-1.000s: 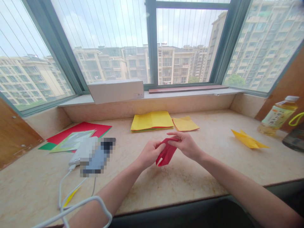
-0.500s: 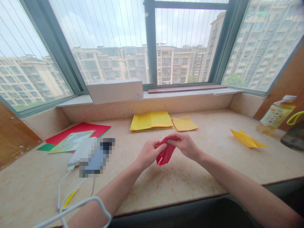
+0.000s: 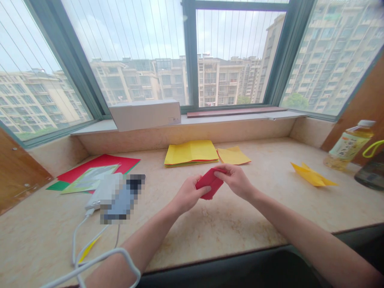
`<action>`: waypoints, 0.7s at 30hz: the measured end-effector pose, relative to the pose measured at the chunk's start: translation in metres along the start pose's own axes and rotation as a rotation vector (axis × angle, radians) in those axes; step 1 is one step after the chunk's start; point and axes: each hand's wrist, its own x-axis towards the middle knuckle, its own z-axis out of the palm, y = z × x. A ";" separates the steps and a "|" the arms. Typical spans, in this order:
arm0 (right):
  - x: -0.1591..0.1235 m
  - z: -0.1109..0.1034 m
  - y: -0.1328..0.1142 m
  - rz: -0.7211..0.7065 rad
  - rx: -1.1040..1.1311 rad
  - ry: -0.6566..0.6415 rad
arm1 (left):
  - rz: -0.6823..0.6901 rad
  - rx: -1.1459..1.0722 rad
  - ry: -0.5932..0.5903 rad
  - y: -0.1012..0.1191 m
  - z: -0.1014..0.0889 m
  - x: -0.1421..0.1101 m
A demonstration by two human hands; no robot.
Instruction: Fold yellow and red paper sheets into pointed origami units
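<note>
A folded piece of red paper (image 3: 210, 185) is held tilted above the stone counter, between both hands. My left hand (image 3: 189, 193) grips its left edge, thumb lying across the front face and the other fingers mostly hidden behind. At the upper right corner, my right hand (image 3: 235, 180) pinches the paper between thumb and fingers. Just beyond the hands lie a stack of yellow paper (image 3: 192, 153) with red and green edges showing, and a smaller yellow-orange square sheet (image 3: 234, 155). A folded yellow paper shape (image 3: 313, 175) rests off to the right.
At left lie red sheets (image 3: 102, 164), a white power bank (image 3: 105, 190) with a white cable (image 3: 75, 240), and a blurred-out phone-like item (image 3: 123, 202). A drink bottle (image 3: 349, 146) stands by a dark container (image 3: 372, 172) at right. A white box (image 3: 147, 116) sits on the window ledge.
The red paper has turned in my hands; its slit with a gap now shows as a flatter, closed face. Its lower end has risen a little. My left thumb has shifted lower on it.
</note>
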 end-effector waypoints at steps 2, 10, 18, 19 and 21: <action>0.001 -0.004 -0.002 0.035 0.035 -0.048 | 0.004 -0.019 -0.016 0.002 0.000 0.000; 0.006 -0.017 -0.002 0.104 0.029 -0.217 | 0.033 0.039 -0.038 0.008 -0.003 -0.002; 0.011 -0.025 0.004 0.139 0.035 -0.169 | 0.008 0.049 0.048 0.015 -0.007 -0.002; 0.011 -0.025 0.004 0.133 0.042 -0.170 | 0.014 0.062 0.070 0.015 -0.009 -0.001; 0.010 -0.025 0.003 0.113 0.061 -0.177 | 0.024 0.087 0.106 0.014 -0.011 0.000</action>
